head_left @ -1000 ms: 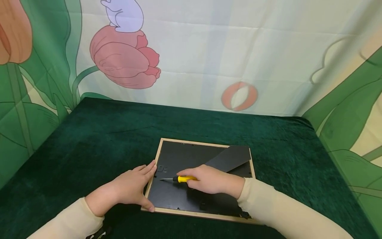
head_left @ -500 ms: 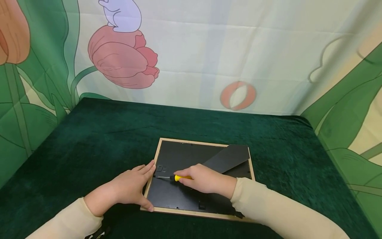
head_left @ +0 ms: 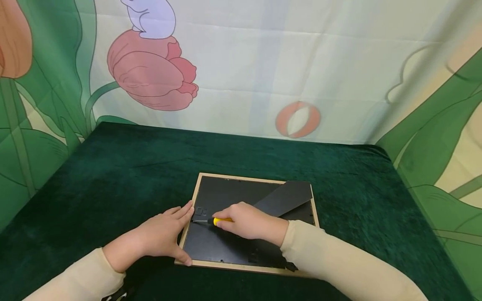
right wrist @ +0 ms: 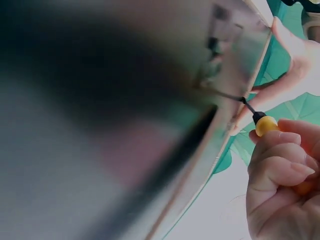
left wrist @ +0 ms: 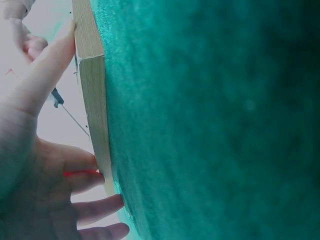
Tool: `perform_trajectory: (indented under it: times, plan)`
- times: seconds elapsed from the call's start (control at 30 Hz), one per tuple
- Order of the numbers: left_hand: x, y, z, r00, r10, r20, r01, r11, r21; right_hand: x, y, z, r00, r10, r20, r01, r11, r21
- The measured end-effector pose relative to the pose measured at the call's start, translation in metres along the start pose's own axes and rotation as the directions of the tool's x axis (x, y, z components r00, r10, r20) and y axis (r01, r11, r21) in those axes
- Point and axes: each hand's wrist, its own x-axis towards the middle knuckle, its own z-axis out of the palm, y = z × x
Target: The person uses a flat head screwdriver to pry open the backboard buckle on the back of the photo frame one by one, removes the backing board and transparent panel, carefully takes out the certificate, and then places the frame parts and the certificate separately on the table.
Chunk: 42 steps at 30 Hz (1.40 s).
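Observation:
A picture frame [head_left: 241,267] with a pale wooden rim lies face down, showing its black backing board [head_left: 226,196]. Its black stand leg [head_left: 288,196] slants across the upper right. My left hand [head_left: 160,234] rests on the frame's left side, fingers extended along the outer edge and thumb at the near-left corner. The left wrist view shows those fingers against the wooden side [left wrist: 95,95]. My right hand [head_left: 246,221] grips a screwdriver [right wrist: 266,125] by its yellow handle. Its thin shaft points left, with the tip at the board's left edge beside the rim.
Dark green velvet cloth [head_left: 143,154] covers the table around the frame. Behind stands a printed fabric backdrop [head_left: 320,62] with flowers and leaves. A small dark object [head_left: 116,296] shows partly by the left sleeve.
My right hand has moved left with the screwdriver, bringing its tip from the board to the left edge. The left hand keeps its place on the frame. The head view has shifted slightly.

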Motion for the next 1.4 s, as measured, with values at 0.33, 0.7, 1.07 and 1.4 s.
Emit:
perform_trajectory:
  times: [0.33,0.7,1.07,1.4]
  plan:
    - [-0.002,-0.004,0.000,1.000,0.011,-0.004,-0.011,1.000,-0.013,0.015,-0.026,-0.014,0.999,0.004,-0.054,-0.009,0.997,-0.079]
    - [0.001,-0.001,0.000,1.000,-0.004,0.005,0.004,1.000,-0.004,0.005,-0.009,-0.013,0.992,0.120,0.036,-0.124,0.911,0.392]
    - [0.001,-0.003,0.001,1.000,-0.011,0.001,0.011,1.000,-0.014,0.019,-0.022,-0.020,0.982,0.187,-0.003,-0.161,0.856,0.491]
    - [0.001,-0.003,0.003,1.000,0.014,-0.028,-0.014,1.000,-0.022,0.030,-0.043,-0.028,0.976,0.211,-0.048,-0.175,0.899,0.402]
